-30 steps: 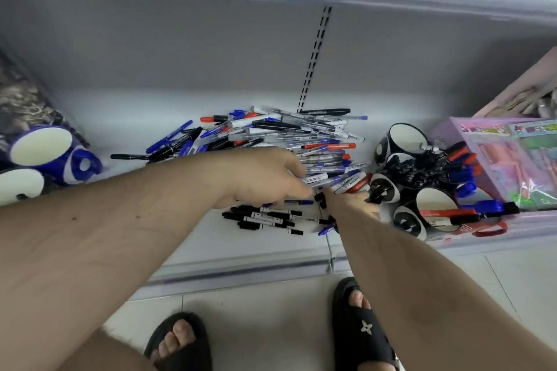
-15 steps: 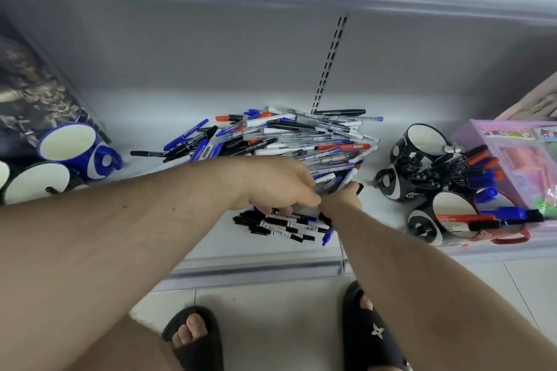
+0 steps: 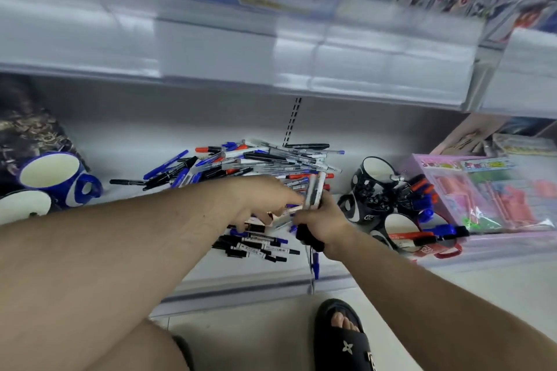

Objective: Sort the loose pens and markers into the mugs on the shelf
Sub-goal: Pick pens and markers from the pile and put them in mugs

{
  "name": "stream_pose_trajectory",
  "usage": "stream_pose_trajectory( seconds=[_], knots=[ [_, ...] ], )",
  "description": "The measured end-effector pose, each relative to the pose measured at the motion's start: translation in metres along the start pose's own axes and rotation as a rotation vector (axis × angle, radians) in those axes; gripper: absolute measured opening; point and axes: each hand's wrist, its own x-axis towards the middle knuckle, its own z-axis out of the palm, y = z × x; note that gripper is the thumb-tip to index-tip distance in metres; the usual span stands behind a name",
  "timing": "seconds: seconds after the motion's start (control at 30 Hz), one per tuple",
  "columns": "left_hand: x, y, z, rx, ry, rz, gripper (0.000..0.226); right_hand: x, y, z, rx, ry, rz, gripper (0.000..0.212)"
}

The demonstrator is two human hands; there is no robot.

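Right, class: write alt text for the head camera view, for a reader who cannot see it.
A person's right hand grips a bundle of markers above a heap of loose pens on a white shelf, while the left hand picks at more beside it. Black mugs holding markers stand to the right, blue mugs to the left.

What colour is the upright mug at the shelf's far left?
The ceramic mug is dark blue outside, white inside, with a blue-and-white handle; the head view shows it.

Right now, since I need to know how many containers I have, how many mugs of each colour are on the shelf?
Blue mug: 1
Black mugs: 3
Red mug, mostly hidden: 1
Edge mug, colour unclear: 1
Total: 6
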Motion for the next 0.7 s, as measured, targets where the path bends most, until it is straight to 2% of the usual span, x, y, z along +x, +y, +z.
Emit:
stream_pose_trajectory(
  seconds=[0.07,0.1,0.23,0.33,0.4,0.47,0.6,0.7],
  knots=[
    [-0.003,0.005,0.006,-0.194,0.000,-0.057,0.075,-0.017,-0.027,0.004,-0.109,-0.032,-0.119,0.047],
    [-0.007,0.010,0.010,-0.315,0.015,-0.064,0.079,-0.027,-0.041,0.005,-0.170,-0.045,-0.177,0.048],
    [-0.012,0.028,0.020,-0.722,0.037,0.000,0.058,-0.064,-0.077,0.005,-0.470,-0.114,-0.291,0.053],
    [-0.014,0.037,0.023,-0.907,-0.001,0.038,0.032,-0.076,-0.089,0.002,-0.709,-0.143,-0.306,0.054],
    [-0.012,0.041,0.025,-0.974,-0.004,0.079,0.029,-0.083,-0.097,-0.004,-0.785,-0.135,-0.321,0.060],
    [-0.011,0.043,0.028,-1.002,-0.012,0.132,0.030,-0.089,-0.103,-0.014,-0.785,-0.150,-0.314,0.075],
    [-0.012,0.040,0.032,-0.994,-0.079,0.186,0.031,-0.094,-0.104,-0.029,-0.580,-0.192,-0.213,0.096],
    [-0.012,0.037,0.030,-0.991,-0.078,0.196,0.021,-0.086,-0.104,-0.032,-0.404,-0.216,-0.147,0.091]
  ],
)
